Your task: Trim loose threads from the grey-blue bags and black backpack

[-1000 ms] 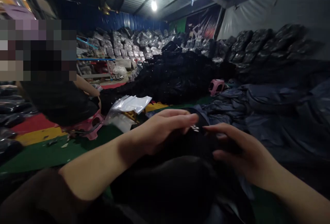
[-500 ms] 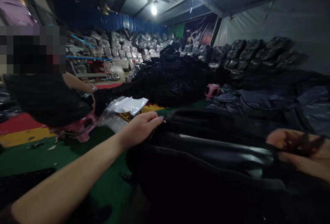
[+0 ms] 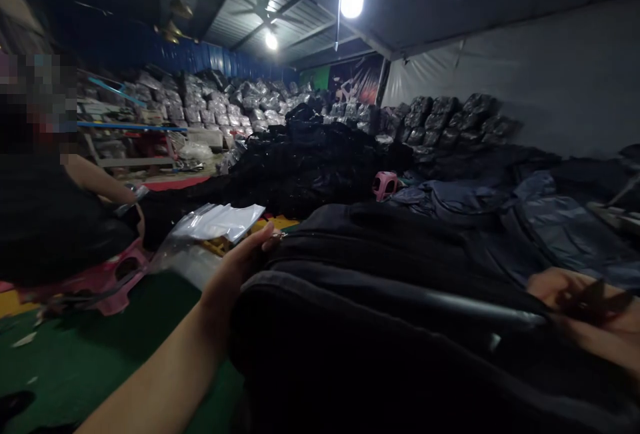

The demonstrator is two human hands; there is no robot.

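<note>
A large black fabric bag (image 3: 380, 354) fills the lower middle, its top gaping in a long slot. Inside the slot shows a strip of glossy dark plastic (image 3: 450, 302). My left hand (image 3: 250, 251) is closed at the bag's far left corner, thumb and finger pinched on a small metal zipper pull (image 3: 283, 235). At the right end of the opening my right hand (image 3: 590, 307) is closed on the bag's edge. A dark pointed object (image 3: 600, 297) lies across that palm; it is too dim to name.
To the left a person in a black top (image 3: 55, 214) sits on a pink stool (image 3: 117, 287). Beside them lies a clear plastic bag (image 3: 220, 221). Ahead rises a heap of black bags (image 3: 310, 161), with another pink stool (image 3: 385, 185) by it. Wrapped bundles (image 3: 220, 111) line the back.
The view has swung right. The slot in the bag looks narrower, with less glossy plastic showing. My left hand has turned more upright at the corner; my right hand stays at the opening's right end.
</note>
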